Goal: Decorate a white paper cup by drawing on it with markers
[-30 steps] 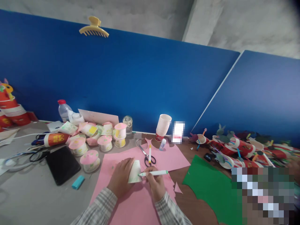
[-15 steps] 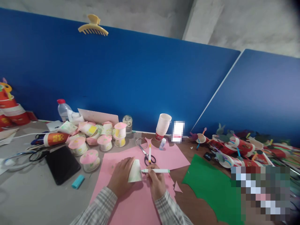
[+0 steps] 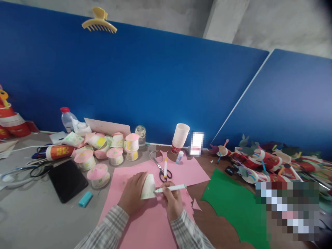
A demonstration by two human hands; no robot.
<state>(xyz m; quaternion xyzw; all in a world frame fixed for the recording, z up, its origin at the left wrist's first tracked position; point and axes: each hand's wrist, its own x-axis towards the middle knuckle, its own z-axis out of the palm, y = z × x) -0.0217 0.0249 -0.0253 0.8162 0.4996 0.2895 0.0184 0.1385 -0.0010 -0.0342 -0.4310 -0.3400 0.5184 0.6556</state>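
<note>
A white paper cup with pale green marks [image 3: 148, 187] is gripped by my left hand [image 3: 133, 193], its fingers wrapped round the left side. My right hand [image 3: 172, 200] pinches a white marker [image 3: 173, 187] with a green end; the marker's tip is at the cup's right edge. Both hands are over a pink paper sheet [image 3: 145, 228]. Just beyond them lie open scissors [image 3: 158, 166] and a white and yellow marker [image 3: 165, 168]. Behind stands a small glue bottle [image 3: 179, 157].
Decorated cups with pink tops [image 3: 98, 175], a black tablet [image 3: 67, 180] and a blue cap [image 3: 85, 199] lie left. White cups [image 3: 181, 135] are stacked at the back. Green paper [image 3: 230, 204] and red cup crafts [image 3: 267, 159] are right. A blue partition [image 3: 155, 79] stands behind.
The marker in my right hand has tilted, its green end now higher. Both hands keep their holds. The whole view has shifted slightly.
</note>
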